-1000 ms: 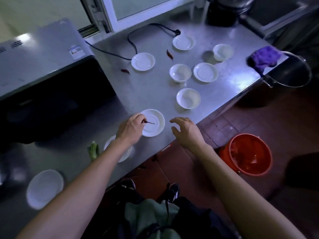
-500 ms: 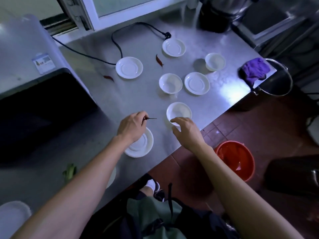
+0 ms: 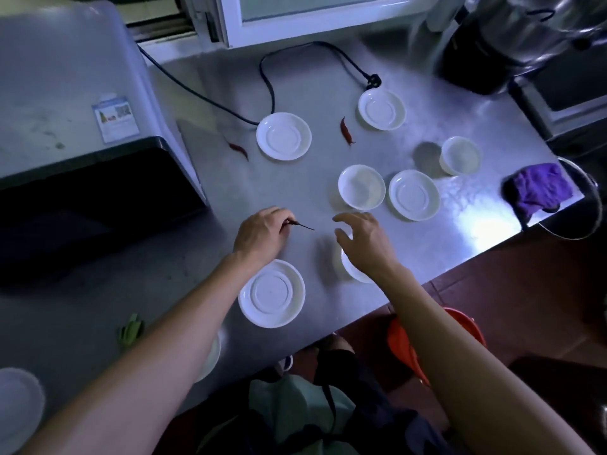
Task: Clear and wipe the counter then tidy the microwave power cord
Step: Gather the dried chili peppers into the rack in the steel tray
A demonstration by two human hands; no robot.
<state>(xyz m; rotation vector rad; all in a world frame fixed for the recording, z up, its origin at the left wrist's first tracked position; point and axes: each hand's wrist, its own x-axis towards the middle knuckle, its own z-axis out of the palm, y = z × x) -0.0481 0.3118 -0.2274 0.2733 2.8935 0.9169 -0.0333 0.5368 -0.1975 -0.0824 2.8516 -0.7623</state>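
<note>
Standing at the near edge of a brushed steel tabletop (image 3: 466,221), the person reaches both bare arms over it; below the edge lie dark red floor tiles (image 3: 525,290) and an orange plastic bucket (image 3: 399,339). The metal is dull grey with a bright glare patch on the right side. Nearest lies a round white saucer (image 3: 271,293), smooth and glossy with a raised ring. Just beyond it the left hand (image 3: 261,236) has its grip pinched closed on a thin dark chili stem (image 3: 302,226). The right hand (image 3: 364,244) hovers with its grip open, fingers spread, above a white bowl (image 3: 353,272) it mostly hides. A green scrap (image 3: 131,330) lies to the left. Farther on sit another white bowl (image 3: 361,186), a second saucer (image 3: 414,194), a small cup (image 3: 460,156) and a crumpled purple cloth (image 3: 538,187) at the right edge, beside a steel pot (image 3: 591,205). Two wrinkled red chilies (image 3: 346,131) lie among the far saucers (image 3: 283,136). The black power cord (image 3: 267,83) loops loosely across the back of the tabletop, its plug (image 3: 373,83) touching the farthest saucer's rim; the grey microwave (image 3: 65,103) stands left, a white window frame (image 3: 312,18) behind.
</note>
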